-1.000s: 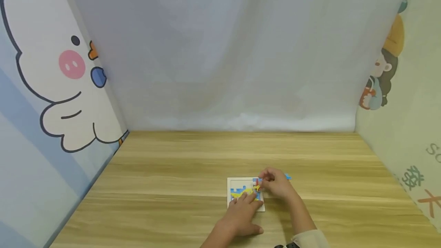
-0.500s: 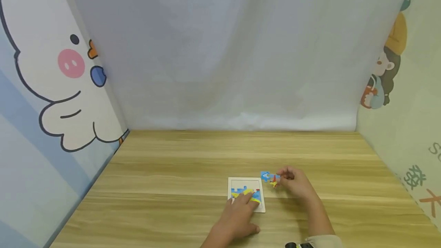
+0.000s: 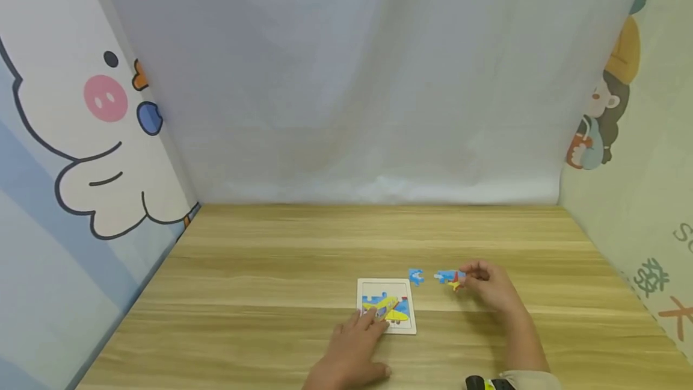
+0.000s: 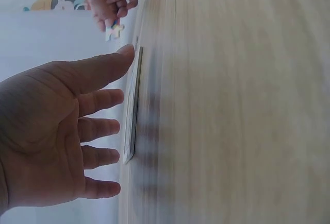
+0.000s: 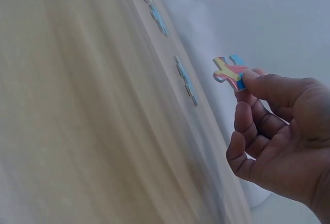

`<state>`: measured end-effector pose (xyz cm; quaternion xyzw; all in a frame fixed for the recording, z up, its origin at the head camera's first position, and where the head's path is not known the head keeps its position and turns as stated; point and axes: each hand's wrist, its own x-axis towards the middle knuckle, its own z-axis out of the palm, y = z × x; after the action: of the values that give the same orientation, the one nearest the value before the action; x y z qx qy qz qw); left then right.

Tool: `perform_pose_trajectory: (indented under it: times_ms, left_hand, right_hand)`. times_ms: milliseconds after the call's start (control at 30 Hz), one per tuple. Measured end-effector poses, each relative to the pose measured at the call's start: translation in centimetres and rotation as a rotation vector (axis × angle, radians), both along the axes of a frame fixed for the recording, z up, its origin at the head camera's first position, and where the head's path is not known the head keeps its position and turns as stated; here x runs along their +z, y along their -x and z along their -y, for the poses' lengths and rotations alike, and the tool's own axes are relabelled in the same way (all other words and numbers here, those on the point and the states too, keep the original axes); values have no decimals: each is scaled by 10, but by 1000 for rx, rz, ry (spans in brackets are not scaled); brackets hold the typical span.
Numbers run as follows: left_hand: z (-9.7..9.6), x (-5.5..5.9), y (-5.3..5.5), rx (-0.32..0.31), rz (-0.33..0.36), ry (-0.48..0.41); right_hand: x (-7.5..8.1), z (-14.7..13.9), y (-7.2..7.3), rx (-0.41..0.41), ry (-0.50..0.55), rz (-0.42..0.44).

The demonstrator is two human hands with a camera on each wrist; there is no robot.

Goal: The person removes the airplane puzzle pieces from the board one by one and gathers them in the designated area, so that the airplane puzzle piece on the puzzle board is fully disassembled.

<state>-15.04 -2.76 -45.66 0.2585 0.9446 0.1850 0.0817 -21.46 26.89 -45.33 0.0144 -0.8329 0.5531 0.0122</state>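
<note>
My right hand (image 3: 494, 290) pinches a red, yellow and blue jigsaw piece (image 5: 230, 72) between thumb and fingertips, raised off the table. Beneath and beside it lies a blue jigsaw piece (image 3: 443, 275); a second blue-and-white piece (image 3: 415, 276) is nearer the board. The square white puzzle board (image 3: 397, 287) carries fitted pieces forming a yellow airplane (image 3: 385, 306) on blue, and its upper part is bare. My left hand (image 3: 353, 348) has its fingers extended over the board's lower left corner, covering that part. In the left wrist view the left hand (image 4: 51, 131) holds nothing.
A wood-grain table (image 3: 243, 294) spreads around the board. A pale curtain (image 3: 346, 89) hangs along its far edge. Printed cartoon panels stand at the left (image 3: 49, 137) and right (image 3: 639, 209).
My right hand has carried the red-and-yellow piece from the board's upper right corner out to the right, past the loose blue pieces. My left hand has slid slightly left and toward me, uncovering the airplane.
</note>
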Motion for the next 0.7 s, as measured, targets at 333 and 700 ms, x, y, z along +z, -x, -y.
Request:
perform_pose_trajectory:
  times_ms: [333,700]
  left_hand:
    - [7,-1,-3,20,102,20]
    - [6,-4,-4,21,106,44]
  right_hand:
    - [-4,-22,3,-52,-1,-5]
    - [-15,-36,10,-105,51,88]
